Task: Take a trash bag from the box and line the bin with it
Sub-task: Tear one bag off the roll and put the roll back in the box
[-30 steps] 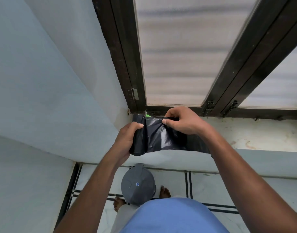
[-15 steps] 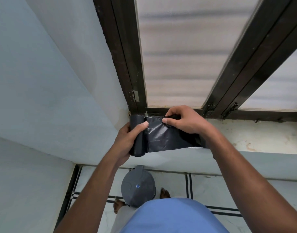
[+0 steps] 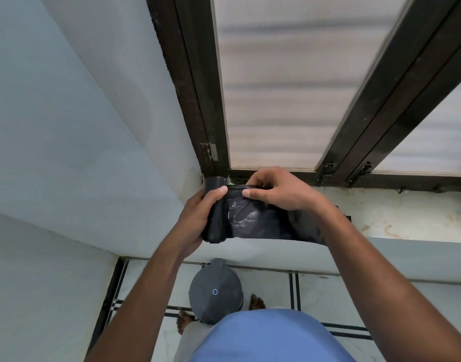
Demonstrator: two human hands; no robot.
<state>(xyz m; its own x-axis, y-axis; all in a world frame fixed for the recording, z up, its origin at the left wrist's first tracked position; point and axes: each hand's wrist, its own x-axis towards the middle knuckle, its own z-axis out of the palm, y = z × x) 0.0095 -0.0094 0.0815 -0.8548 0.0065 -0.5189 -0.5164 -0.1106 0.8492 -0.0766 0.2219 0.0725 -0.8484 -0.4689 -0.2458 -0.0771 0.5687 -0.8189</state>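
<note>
Head view — bin [image 3: 216, 293] below bag roll [image 3: 216, 215]

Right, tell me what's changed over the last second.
The left hand has shifted its thumb up the roll, and the right hand has slid a little left along the unrolled bag's top edge. Both hands keep their grip. The bag is still joined to the roll, and the bin on the floor is unmoved.

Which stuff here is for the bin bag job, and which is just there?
For the job:
black bag roll
unrolled bag
grey bin
left hand
right hand

Just there:
window frame
window latches
sill
floor tiles
</note>
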